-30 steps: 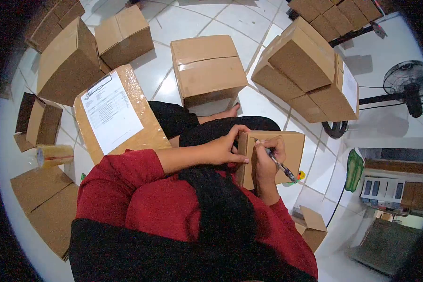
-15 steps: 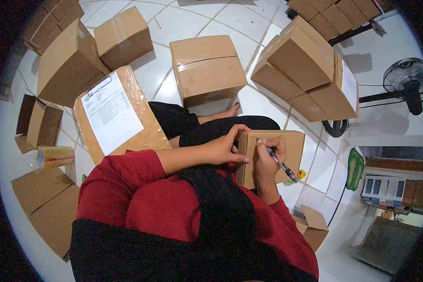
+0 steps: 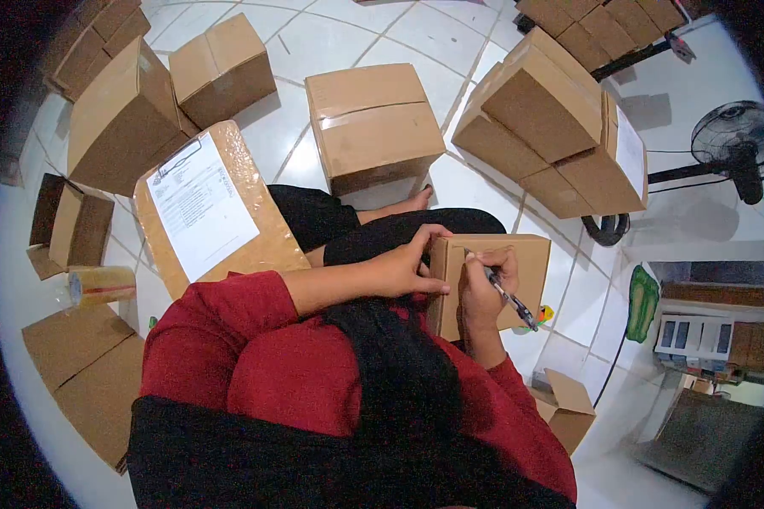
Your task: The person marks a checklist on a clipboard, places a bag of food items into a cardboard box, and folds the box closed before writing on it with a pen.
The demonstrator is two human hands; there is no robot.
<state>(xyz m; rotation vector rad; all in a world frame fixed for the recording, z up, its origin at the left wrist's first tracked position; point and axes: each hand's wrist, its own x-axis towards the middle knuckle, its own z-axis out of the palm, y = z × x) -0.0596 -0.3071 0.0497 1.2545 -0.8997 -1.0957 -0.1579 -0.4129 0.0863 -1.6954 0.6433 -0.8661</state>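
Note:
A small brown cardboard box (image 3: 526,276) rests on my lap. My left hand (image 3: 412,263) grips its left edge, thumb over the top. My right hand (image 3: 484,293) holds a dark pen (image 3: 508,299), with the tip pressed against the box's top face near its left side. My red sleeves and black scarf fill the lower middle of the view.
A clipboard with a printed sheet (image 3: 199,204) lies on a taped box to my left. A tape roll (image 3: 100,284) sits on the tiled floor at the far left. Sealed boxes (image 3: 373,123) ring me, stacked at the right (image 3: 552,127). A fan (image 3: 734,148) stands far right.
Almost nothing differs; my right hand with the pen has shifted very slightly on the box, while my left hand keeps its grip.

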